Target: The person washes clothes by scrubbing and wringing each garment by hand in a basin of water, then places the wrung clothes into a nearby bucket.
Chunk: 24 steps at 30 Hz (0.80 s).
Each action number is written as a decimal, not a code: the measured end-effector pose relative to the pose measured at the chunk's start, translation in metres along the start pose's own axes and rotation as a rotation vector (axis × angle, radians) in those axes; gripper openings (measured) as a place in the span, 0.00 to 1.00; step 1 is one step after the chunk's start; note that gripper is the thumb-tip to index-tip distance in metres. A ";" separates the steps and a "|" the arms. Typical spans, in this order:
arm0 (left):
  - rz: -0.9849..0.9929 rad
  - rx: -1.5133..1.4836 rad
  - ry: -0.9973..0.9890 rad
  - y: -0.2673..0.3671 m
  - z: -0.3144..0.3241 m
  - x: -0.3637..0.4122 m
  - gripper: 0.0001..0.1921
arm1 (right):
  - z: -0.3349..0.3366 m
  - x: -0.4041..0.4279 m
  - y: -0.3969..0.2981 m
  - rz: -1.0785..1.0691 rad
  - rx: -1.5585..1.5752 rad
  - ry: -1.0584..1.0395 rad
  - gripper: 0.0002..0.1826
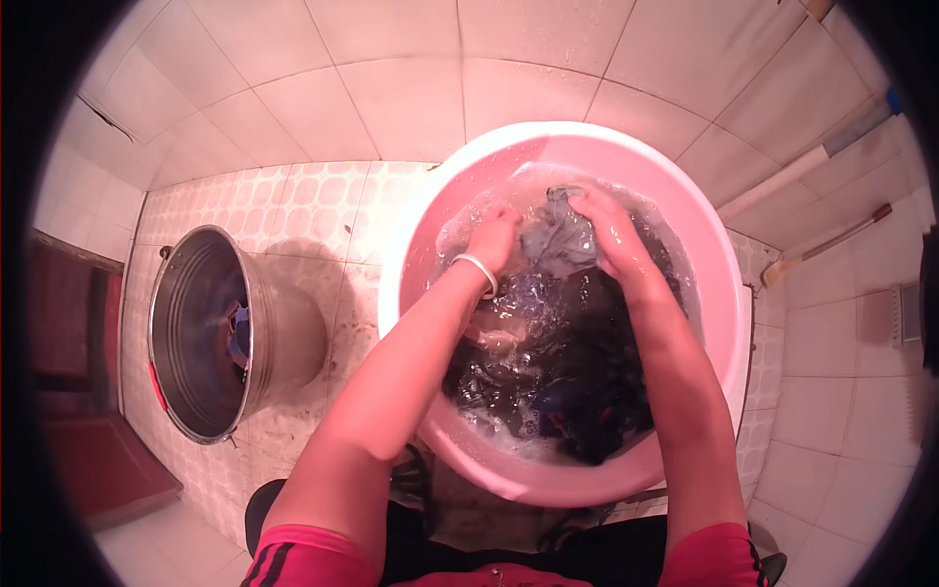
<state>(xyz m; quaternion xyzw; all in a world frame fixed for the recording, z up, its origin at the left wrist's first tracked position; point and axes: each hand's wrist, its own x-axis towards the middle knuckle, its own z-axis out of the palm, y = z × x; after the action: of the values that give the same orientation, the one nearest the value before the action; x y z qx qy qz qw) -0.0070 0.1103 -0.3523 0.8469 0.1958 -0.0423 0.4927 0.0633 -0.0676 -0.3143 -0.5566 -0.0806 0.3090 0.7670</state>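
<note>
A large round pink basin (722, 323) with a pale rim stands before me, holding soapy water and dark wet clothes (587, 345). My right hand (607, 229) grips a wet grey cloth (561, 238) by its upper right edge, partly lifted from the water. Just left of that cloth, my left hand (497, 233) is curled at the water's surface, with a white bangle (478, 268) on its wrist. Whether anything is inside those curled fingers is hidden. Suds line the water's edge, and the lower garments are mostly submerged.
A metal bucket (290, 345) with some cloth (240, 334) in it sits on the tiled floor to the left. Tiled walls close in behind the basin and at right. A brush with a long handle (836, 242) leans at right, below a pipe (777, 180).
</note>
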 end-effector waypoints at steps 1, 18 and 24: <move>-0.193 -0.552 -0.118 0.000 0.007 0.007 0.22 | 0.005 -0.004 -0.014 -0.004 -0.010 0.004 0.17; -0.523 -1.092 0.351 -0.113 0.036 0.063 0.30 | -0.063 0.060 0.092 0.257 -1.313 0.448 0.23; -0.426 -1.464 -0.135 0.015 0.033 -0.002 0.32 | 0.022 -0.017 0.037 -0.148 -0.586 0.052 0.13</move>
<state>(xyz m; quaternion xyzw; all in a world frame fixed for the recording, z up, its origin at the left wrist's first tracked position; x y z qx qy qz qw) 0.0006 0.0750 -0.3559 0.2441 0.3024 -0.0476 0.9202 0.0255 -0.0522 -0.3364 -0.7545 -0.1870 0.2015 0.5959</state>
